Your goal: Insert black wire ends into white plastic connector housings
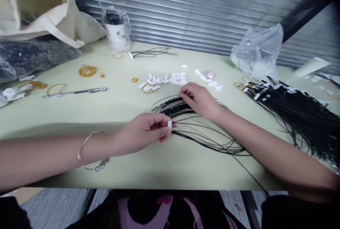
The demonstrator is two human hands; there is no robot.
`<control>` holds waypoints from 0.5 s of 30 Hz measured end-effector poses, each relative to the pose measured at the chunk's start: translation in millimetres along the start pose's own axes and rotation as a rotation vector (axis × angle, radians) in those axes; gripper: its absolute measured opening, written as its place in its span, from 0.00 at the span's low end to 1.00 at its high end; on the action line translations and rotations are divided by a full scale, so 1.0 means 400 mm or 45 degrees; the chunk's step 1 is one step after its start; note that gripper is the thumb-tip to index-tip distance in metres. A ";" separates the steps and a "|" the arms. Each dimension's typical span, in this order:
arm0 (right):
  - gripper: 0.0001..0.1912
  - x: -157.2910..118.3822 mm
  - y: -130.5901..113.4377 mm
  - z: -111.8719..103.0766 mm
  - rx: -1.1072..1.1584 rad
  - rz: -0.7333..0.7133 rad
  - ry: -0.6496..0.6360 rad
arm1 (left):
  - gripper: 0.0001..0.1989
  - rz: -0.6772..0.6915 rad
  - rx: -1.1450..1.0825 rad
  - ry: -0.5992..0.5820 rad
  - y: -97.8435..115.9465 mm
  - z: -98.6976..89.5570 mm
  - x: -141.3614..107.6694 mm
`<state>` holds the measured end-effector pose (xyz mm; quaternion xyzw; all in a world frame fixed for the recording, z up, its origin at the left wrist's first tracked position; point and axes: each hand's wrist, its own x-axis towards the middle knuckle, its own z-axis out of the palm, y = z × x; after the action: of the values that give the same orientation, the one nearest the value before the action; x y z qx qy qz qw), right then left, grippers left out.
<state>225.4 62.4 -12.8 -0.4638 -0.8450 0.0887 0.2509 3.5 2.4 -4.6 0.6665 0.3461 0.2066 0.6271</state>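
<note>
My left hand (145, 129) pinches a small white plastic connector (169, 124) between thumb and fingers, above the table. Thin black wires (204, 142) run out of that connector to the right and loop under my right forearm. Beyond it lies a bundle of loose black wires (172, 107) with bare-looking shiny ends. My right hand (199, 98) is closed in a pinch over the far side of this bundle, where a black wire meets its fingertips. The palm hides part of the bundle.
Several white connectors (178, 78) lie scattered behind the bundle. Finished-looking wires with connectors (297, 112) are heaped at right. A pen (75, 92), rubber bands (87, 70), a bagged cup (117, 34), a plastic bag (259, 53) and a cloth bag (58, 16) stand around.
</note>
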 end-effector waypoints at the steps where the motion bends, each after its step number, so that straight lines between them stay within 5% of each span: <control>1: 0.05 -0.003 -0.005 -0.009 -0.010 0.007 0.002 | 0.07 -0.010 -0.004 0.005 0.001 -0.001 0.000; 8: 0.01 -0.021 -0.022 -0.067 -0.087 -0.076 -0.209 | 0.06 -0.008 -0.026 -0.022 0.000 0.000 -0.002; 12: 0.09 -0.018 -0.038 -0.034 0.009 -0.195 -0.254 | 0.09 0.092 0.233 -0.062 -0.006 0.004 -0.012; 15: 0.06 -0.013 -0.050 0.000 0.096 -0.269 -0.294 | 0.09 0.139 0.383 -0.077 -0.004 0.004 -0.018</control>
<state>212.9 47.1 -6.8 -0.3493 -0.9084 0.1462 0.1771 -0.7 -3.9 -5.2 0.7766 0.3174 0.1659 0.5182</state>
